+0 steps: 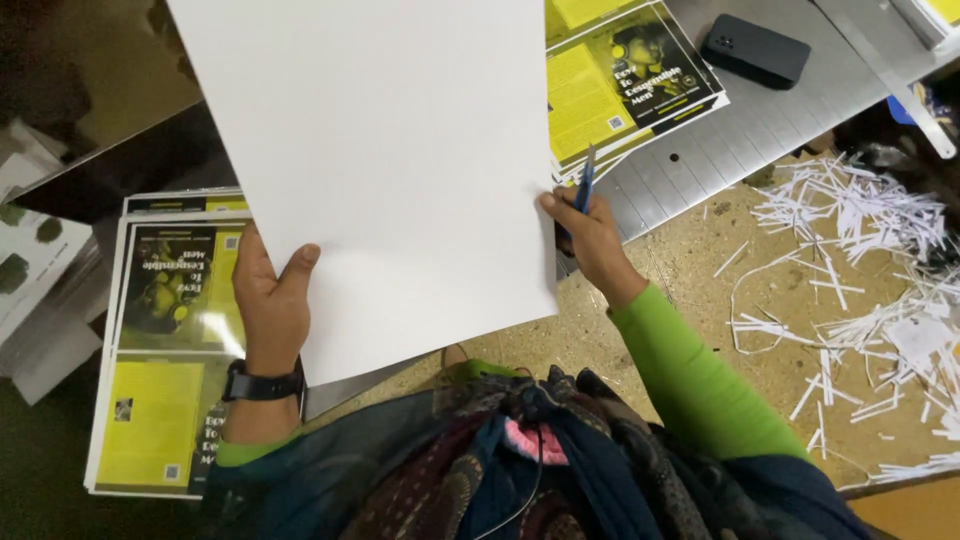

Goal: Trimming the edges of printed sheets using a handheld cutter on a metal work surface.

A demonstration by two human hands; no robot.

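I hold a large blank white sheet (385, 160) up in front of me, and it covers most of the middle of the view. My left hand (270, 300) grips its lower left edge, thumb on top, a black watch on the wrist. My right hand (590, 235) pinches the sheet's right edge and also holds a blue pen (585, 180) that points upward. Under the sheet, at left, lies a stack of yellow-and-black printed sheets (165, 360).
A second stack of yellow-and-black prints (630, 85) rests on a grey metal cutter bed (720, 150), with a dark phone (755, 50) beyond it. White paper trimmings (860, 260) litter the floor at right. More printed paper (30, 270) lies at far left.
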